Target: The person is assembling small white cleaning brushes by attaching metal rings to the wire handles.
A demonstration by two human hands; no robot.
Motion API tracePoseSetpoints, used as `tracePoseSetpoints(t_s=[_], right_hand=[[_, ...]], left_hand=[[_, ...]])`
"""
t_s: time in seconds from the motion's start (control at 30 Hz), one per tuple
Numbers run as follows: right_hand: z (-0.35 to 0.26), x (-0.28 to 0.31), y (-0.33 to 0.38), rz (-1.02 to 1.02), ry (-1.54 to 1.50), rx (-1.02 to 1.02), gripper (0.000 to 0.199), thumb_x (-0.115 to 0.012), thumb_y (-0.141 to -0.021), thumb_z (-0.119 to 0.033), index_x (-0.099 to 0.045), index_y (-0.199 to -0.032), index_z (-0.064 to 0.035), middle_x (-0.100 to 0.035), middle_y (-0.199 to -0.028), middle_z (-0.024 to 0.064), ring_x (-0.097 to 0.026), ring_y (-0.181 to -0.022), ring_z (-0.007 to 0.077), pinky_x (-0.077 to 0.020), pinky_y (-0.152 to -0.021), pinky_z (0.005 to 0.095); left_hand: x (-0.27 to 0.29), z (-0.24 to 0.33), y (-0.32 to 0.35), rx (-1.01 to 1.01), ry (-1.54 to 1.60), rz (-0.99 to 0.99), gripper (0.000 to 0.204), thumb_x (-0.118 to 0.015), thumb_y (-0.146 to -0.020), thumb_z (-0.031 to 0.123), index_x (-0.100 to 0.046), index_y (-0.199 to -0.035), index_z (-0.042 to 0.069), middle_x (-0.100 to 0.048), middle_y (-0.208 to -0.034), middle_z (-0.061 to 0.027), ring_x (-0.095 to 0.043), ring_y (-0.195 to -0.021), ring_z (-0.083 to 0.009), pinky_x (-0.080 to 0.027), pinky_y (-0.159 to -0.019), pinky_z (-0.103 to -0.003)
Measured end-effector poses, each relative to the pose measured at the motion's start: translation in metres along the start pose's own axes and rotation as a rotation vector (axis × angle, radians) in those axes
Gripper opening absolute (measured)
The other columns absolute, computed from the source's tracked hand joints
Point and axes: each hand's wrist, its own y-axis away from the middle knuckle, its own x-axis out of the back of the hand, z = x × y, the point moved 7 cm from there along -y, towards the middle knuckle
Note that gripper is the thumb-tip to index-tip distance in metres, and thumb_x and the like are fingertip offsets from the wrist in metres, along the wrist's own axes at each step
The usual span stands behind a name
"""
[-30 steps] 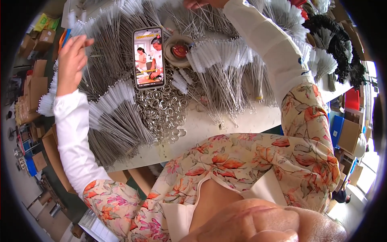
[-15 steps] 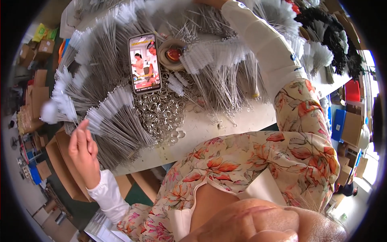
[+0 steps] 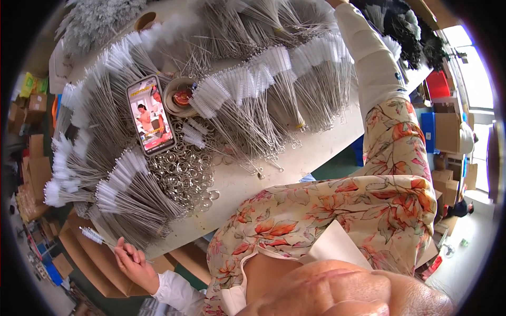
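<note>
A: Left hand (image 3: 133, 262)?
B: Pinching one thin wire-stemmed white-bristle brush (image 3: 95, 236) at the pale tabletop (image 3: 316, 152) edge; picking step, apparently. Next calls for a sure grip on the stem.
A: Right hand?
B: Out of frame at the top; cannot tell.
A: Containers?
B: Round beige tub (image 3: 179, 97), holding something red. Silver rings (image 3: 182, 174) loose beside the smartphone (image 3: 150, 115).

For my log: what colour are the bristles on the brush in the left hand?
White bristles on a thin metal wire brush, pinched by the left hand; head view.
</note>
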Motion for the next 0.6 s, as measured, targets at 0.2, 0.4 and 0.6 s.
tracePoseSetpoints(t_s=[0.2,0.4,0.6], right_hand=[[0.065,-0.051,-0.014,-0.282,0.343,0.048,0.02,-0.053,-0.088,-0.016,-0.066,-0.102,-0.0139,-0.066,-0.086,0.0078,-0.064,-0.072,0.0199,-0.0515,-0.065,0.0309],[0.034,-0.007,-0.022,0.035,0.012,0.06,0.044,-0.062,-0.071,-0.054,-0.07,-0.096,-0.0191,-0.067,-0.094,0.0102,-0.063,-0.093,0.0281,-0.047,-0.081,0.0371],[-0.084,0.153,0.064,0.259,-0.669,0.221,0.027,-0.055,-0.089,-0.026,-0.065,-0.105,-0.0065,-0.064,-0.094,0.0044,-0.06,-0.084,0.0164,-0.0472,-0.069,0.0209]], left_hand=[[0.005,-0.02,0.012,0.112,0.013,0.046,0.03,-0.047,-0.095,0.027,-0.058,-0.103,0.001,-0.039,-0.07,0.0035,-0.028,-0.052,-0.0016,-0.021,-0.044,-0.017],[0.014,-0.035,0.029,0.05,0.151,-0.019,0.03,-0.048,-0.095,0.026,-0.058,-0.099,-0.002,-0.042,-0.072,0.0023,-0.03,-0.054,-0.0031,-0.023,-0.046,-0.019],[-0.021,-0.024,0.039,-0.106,0.31,-0.089,0.03,-0.046,-0.095,0.022,-0.06,-0.097,-0.004,-0.042,-0.066,0.0015,-0.033,-0.054,-0.0039,-0.024,-0.045,-0.018]])
